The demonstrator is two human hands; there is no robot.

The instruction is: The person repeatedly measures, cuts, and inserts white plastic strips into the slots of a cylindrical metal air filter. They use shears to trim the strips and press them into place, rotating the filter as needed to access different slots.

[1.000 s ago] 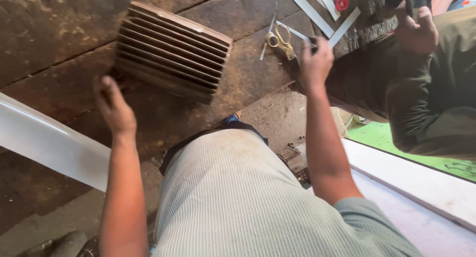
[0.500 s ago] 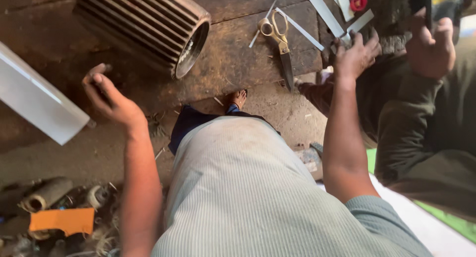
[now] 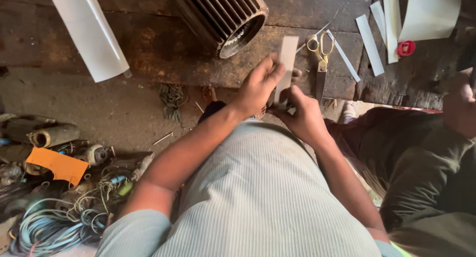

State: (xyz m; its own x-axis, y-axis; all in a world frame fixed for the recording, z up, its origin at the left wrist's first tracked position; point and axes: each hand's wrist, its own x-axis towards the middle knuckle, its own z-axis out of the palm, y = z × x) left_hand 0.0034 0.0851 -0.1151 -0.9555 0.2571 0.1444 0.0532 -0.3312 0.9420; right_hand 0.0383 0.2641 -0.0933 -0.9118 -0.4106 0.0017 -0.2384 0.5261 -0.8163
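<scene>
1. The fingers of the left hand close on a narrow pale paper strip, pinching its side edge so that it stands nearly upright between the two hands.
2. The fingers of the right hand are curled shut on the strip's lower end, just below and touching the left hand's grip; what else they may hold there is hidden.
3. Just beyond the fingers, to their right, yellow-handled scissors lie on the dark wooden bench, close to the strip's top but apart from it.
4. Further right of the fingers, more cut paper strips and a small red cap lie on the bench.
5. Beyond and left of the fingers stands a ribbed motor housing, its open end turned towards them, and further left a white paper roll lies slanted.
6. Far to the left and nearer the body, coils of wire and an orange card clutter the floor.
7. Another person's sleeve is close on the right.
8. Risk, as I judge it: the strip is thin and held at two near points, so a hard squeeze could crease it, and a loose pinch could let it drop into the floor's clutter.
</scene>
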